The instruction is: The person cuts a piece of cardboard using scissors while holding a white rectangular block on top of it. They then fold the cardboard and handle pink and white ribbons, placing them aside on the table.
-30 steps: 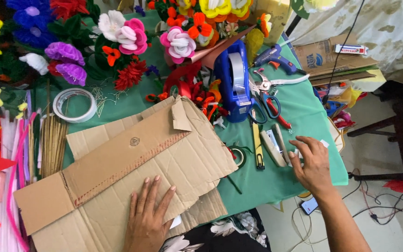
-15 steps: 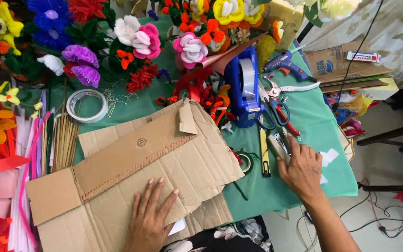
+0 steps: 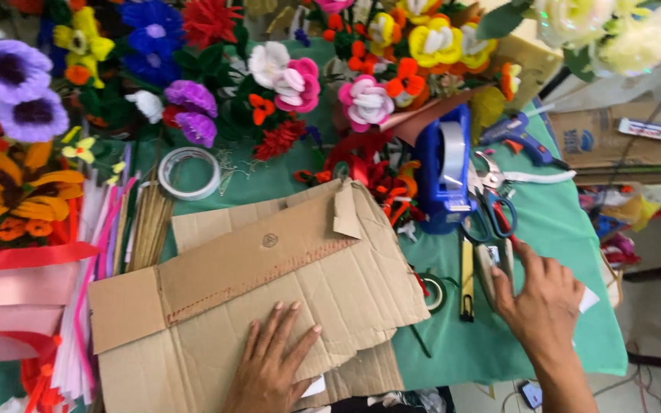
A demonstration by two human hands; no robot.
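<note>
On the far left of the green table (image 3: 560, 229) stood a crowd of handmade flowers (image 3: 32, 99), purple, yellow and orange, with a sheaf of pink and white strips (image 3: 89, 268) lying below them and a roll of clear tape (image 3: 189, 173) just beyond. No pot or vase showed under any of the blooms, so I could not tell what, if anything, held them.

The flattened cardboard sheet (image 3: 269, 291) covered the middle of the table. It looked light and fairly stiff, apt to bend along its creases and slide on the cloth; I judged that pressing it flat or pinching a free edge would be the sound way to take it. The left hand (image 3: 269, 367) lay on its near part, palm down, fingers spread, clamped on nothing.

Further right stood a blue tape dispenser (image 3: 445, 172), and beside it blue-handled scissors (image 3: 491, 214), a yellow-and-black utility knife (image 3: 467, 279) and a pale slim tool (image 3: 491, 264). The right hand (image 3: 541, 306) hovered at that pale tool, fingers partly curled and touching or nearly touching it; whether they had closed on it I could not tell. These slim tools seemed light, hard and easy to lift by the handle. A brown cardboard box (image 3: 598, 141) stood at the far right, its contents hidden.
</note>
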